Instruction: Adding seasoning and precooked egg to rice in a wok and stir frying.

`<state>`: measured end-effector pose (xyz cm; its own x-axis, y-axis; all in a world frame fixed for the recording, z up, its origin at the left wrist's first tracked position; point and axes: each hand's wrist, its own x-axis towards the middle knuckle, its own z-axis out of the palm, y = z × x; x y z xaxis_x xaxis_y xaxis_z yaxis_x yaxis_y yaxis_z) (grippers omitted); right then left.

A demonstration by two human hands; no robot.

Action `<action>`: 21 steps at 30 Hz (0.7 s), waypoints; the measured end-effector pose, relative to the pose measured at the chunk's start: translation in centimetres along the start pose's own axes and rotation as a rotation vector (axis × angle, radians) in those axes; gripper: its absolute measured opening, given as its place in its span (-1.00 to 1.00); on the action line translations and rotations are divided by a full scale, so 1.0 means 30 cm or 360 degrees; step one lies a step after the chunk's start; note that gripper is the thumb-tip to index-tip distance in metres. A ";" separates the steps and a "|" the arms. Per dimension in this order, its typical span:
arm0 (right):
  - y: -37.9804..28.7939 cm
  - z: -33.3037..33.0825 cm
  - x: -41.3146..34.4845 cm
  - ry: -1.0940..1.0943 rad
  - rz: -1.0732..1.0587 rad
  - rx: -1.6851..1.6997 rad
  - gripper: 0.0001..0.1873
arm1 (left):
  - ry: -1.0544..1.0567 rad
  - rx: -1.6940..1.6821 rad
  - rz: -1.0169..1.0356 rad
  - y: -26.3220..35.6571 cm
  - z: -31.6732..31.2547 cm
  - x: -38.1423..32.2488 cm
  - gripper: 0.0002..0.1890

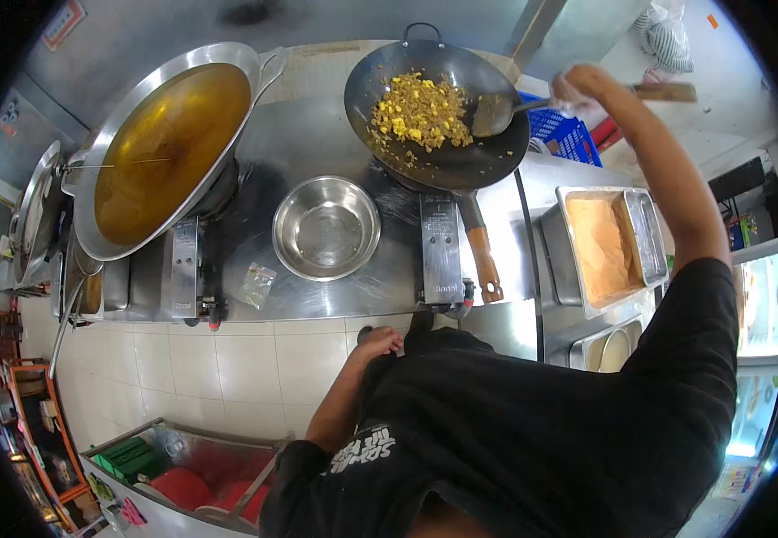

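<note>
My right hand (pixel 577 87) grips a metal wok spatula (pixel 494 114); its wooden handle end sticks out past the hand, and clear plastic seems to cover the blurred fingers. The spatula's blade rests inside the black wok (pixel 456 165), right of a heap of crumbly brown food with yellow egg-like pieces (pixel 422 111). Low beside my body, below the counter's front edge, hangs my left hand (pixel 381 341), its fingers loosely curled. Nothing shows in it, but its palm is partly hidden. An empty steel bowl (pixel 326 228) sits on the counter left of the wok's wooden handle (pixel 481 259).
A large metal pan of golden oil (pixel 173 155), with a thin probe in it, stands at left. Near it lies a small plastic bag (pixel 255 286). Gas burners (pixel 441 255) support the pans. At right are a steel tub of orange-tan powder (pixel 600 249) and a blue basket (pixel 563 134).
</note>
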<state>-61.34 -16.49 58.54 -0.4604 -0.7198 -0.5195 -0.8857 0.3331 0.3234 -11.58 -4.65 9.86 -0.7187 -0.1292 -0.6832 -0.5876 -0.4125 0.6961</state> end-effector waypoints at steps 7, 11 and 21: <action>-0.189 0.260 0.223 0.0627 -0.0685 -0.0090 -0.73 | -0.0184 -0.0187 -0.0156 0.216 0.116 -0.022 -0.72; -0.386 0.169 -0.030 0.1082 -0.0067 0.0097 -0.79 | -0.0514 -0.0622 -0.0081 0.299 0.180 0.019 -0.66; -0.344 0.203 -0.048 0.0695 0.0081 0.0223 -0.67 | -0.0824 -0.1380 0.0109 0.294 0.225 0.032 -0.65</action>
<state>-51.90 -15.17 51.15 -0.4619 -0.8796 -0.1140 -0.8760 0.4323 0.2140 -19.97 -2.33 16.84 -0.9347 0.1449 -0.3245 -0.2144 -0.9582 0.1896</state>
